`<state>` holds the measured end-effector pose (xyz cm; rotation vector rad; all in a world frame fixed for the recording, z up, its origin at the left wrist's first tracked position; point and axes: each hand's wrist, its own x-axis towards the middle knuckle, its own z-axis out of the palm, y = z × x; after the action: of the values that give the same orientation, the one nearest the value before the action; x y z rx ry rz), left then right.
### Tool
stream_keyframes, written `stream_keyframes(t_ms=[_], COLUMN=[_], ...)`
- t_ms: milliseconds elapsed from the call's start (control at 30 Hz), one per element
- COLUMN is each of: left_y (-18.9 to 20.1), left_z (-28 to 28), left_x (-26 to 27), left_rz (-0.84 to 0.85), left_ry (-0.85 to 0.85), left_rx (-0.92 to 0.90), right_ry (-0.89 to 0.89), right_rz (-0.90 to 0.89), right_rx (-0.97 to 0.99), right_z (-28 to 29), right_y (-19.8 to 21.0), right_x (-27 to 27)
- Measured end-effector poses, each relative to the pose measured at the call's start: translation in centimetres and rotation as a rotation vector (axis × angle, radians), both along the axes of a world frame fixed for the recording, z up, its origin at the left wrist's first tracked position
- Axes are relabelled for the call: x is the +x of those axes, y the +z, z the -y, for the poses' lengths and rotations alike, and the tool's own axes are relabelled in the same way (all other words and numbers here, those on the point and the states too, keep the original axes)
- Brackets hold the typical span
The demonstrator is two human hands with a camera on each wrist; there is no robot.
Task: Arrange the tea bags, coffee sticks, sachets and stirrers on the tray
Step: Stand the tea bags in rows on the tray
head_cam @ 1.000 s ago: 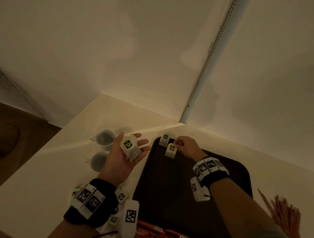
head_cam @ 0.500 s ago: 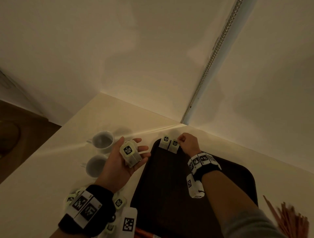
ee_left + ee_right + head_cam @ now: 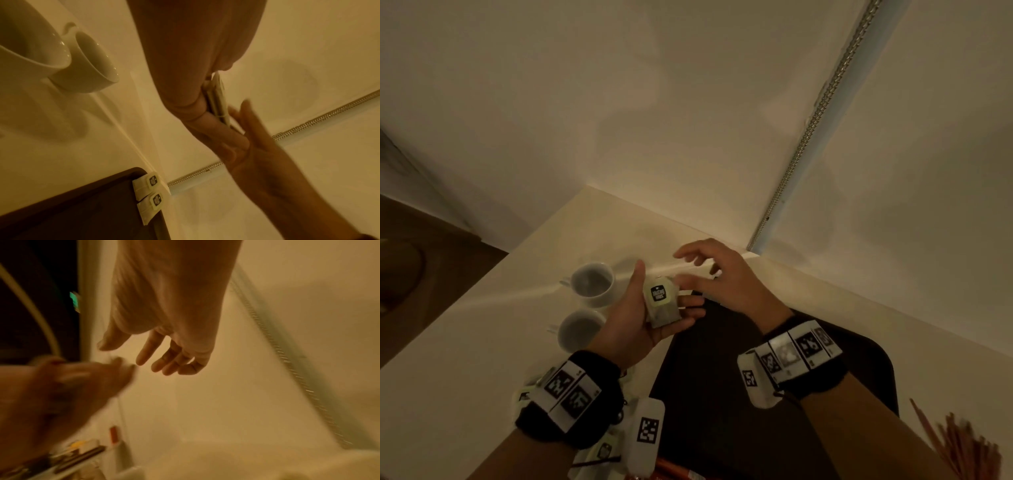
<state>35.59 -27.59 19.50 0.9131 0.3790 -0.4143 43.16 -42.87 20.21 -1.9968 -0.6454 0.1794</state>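
Left hand: The left hand lies palm up at centre frame in the head view, cradling a small stack of tea bags, thumb along the left edge and fingers curled under the right.
Right hand: The right hand hovers just right of the stack, fingers spread and relaxed, holding nothing; its fingertips are at the top bag's edge, contact too blurred to confirm.
Stack edge-on: In the left wrist view the tea bags show as several thin layers pressed against the palm.
Already placed: Two tea bags lie side by side, touching, at the far corner of the dark tray, lower left of that frame.
Surroundings: Two white cups stand left of the hands; wooden stirrers fan out at the lower right, off the tray.
Step in hand: Likely taking the next bag from the stack.
Doing it well: Pinch only the top bag by its printed tag end, keep the left fingers snug so the rest stay stacked, then lay it flush beside the second bag to continue the row.
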Motion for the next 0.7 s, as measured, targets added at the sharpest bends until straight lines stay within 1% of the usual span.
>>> stream_keyframes(t_ms=[67, 133, 300, 367, 433, 500, 533, 600, 700], left_y=[0.7, 1.3, 1.4, 1.2, 0.9, 0.9, 1.1, 1.4, 1.7], left_z=[0.3, 0.5, 0.4, 0.5, 0.4, 0.4, 0.3, 0.2, 0.1], left_x=[0.0, -0.1, -0.4, -0.7, -0.8, -0.9, -1.0, -1.1, -1.2], left_rz=[0.016, 0.030, 0.081, 0.086, 0.117, 0.187, 0.216, 0.244, 0.238], left_ry=[-0.024, -0.042, -0.075, -0.023, 0.074, 0.168, 0.188, 0.173, 0.133], left_rx=[-0.015, -0.048, -0.101, -0.117, -0.151, -0.144, -0.129, -0.092, -0.075], right_ry=[0.122, 0.146, 0.081, 0.057, 0.053, 0.054, 0.046, 0.030, 0.011], right_rz=[0.084, 0.166, 0.141, 0.137, 0.121, 0.134, 0.142, 0.166, 0.227], right_rx=[-0.055, -0.105, -0.058, -0.026, -0.014, -0.051, -0.088, -0.175, -0.267], right_z=[-1.0, -1.2, -0.6, -0.5, -0.5, -0.7, -0.8, -1.2, -1.8], right_y=[1.5, 2.1, 4.4, 5.7, 7.1, 8.2, 8.6, 9.1, 9.5], right_x=[-1.1, -1.3, -1.7, -1.8, -1.9, -1.9, -2.0, -2.1, -2.5])
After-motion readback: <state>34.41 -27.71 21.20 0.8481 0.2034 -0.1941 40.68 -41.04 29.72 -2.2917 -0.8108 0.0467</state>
